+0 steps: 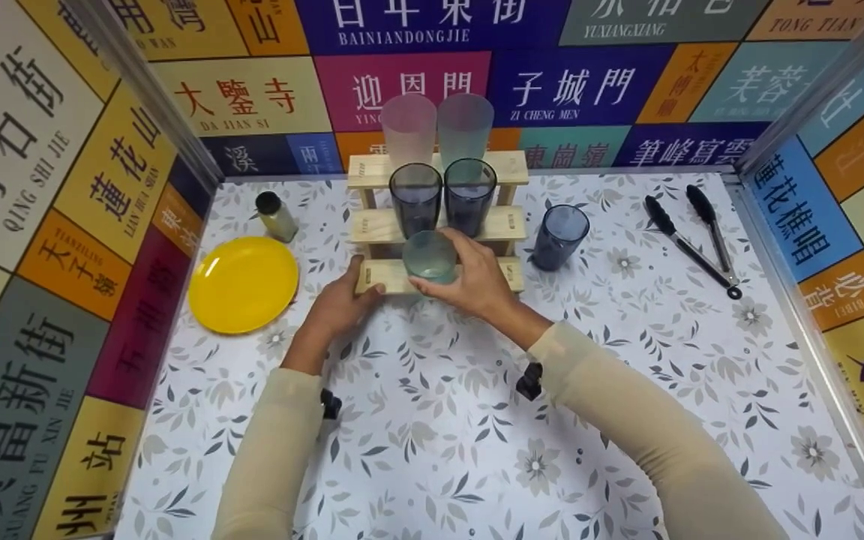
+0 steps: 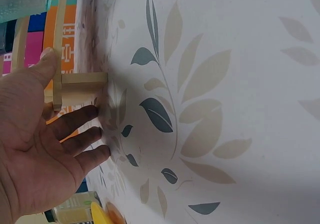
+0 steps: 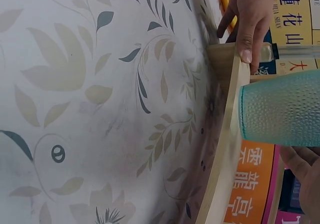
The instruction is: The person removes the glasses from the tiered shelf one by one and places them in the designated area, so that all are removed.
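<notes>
A three-tier wooden rack (image 1: 369,225) stands against the back wall. My left hand (image 1: 338,304) pinches the left end of its lowest board (image 2: 58,49), thumb on top, the other fingers spread beside it. My right hand (image 1: 477,274) holds a pale green cup (image 1: 430,259) round its side. In the right wrist view this cup (image 3: 280,109) has a dimpled surface, and its base is right at the lowest board (image 3: 227,129). Two dark grey glasses (image 1: 415,199) stand on the middle tier. On the top tier are a frosted pinkish cup (image 1: 408,124) and a frosted greenish cup (image 1: 466,124).
A bluish-grey glass (image 1: 561,236) stands on the patterned table to the right of the rack. Farther right lie black-tipped tongs (image 1: 702,244). On the left are a yellow plate (image 1: 244,285) and a small bottle with a black cap (image 1: 277,216). Printed panels wall in three sides.
</notes>
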A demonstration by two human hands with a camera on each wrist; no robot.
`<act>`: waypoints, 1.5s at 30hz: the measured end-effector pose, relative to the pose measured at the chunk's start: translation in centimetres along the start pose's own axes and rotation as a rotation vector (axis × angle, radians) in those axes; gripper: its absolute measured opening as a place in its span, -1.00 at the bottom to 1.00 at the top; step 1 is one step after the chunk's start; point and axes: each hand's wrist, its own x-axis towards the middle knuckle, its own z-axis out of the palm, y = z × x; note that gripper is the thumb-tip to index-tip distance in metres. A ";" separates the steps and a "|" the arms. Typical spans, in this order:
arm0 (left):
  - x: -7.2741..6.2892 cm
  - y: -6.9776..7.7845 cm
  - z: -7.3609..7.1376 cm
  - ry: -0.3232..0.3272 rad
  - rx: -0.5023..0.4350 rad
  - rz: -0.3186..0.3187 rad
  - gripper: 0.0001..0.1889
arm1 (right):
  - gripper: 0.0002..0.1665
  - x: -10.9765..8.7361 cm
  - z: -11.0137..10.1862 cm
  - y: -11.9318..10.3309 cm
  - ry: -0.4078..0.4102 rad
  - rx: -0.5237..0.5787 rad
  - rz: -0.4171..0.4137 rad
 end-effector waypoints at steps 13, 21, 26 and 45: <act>-0.1 -0.2 0.0 -0.022 -0.022 -0.037 -0.03 | 0.03 -0.6 -2.0 0.2 0.002 0.060 0.000; 0.0 -0.1 -0.1 -0.013 -0.004 0.002 -0.07 | -0.01 -0.9 -4.0 1.1 -0.031 0.080 0.022; 0.0 0.0 -0.1 -0.020 -0.002 -0.017 -0.05 | 0.01 -1.2 -5.1 1.6 -0.029 0.110 0.017; 0.0 0.0 0.0 -0.026 -0.022 -0.047 -0.03 | 0.03 -2.5 -8.7 3.3 -0.007 0.073 0.024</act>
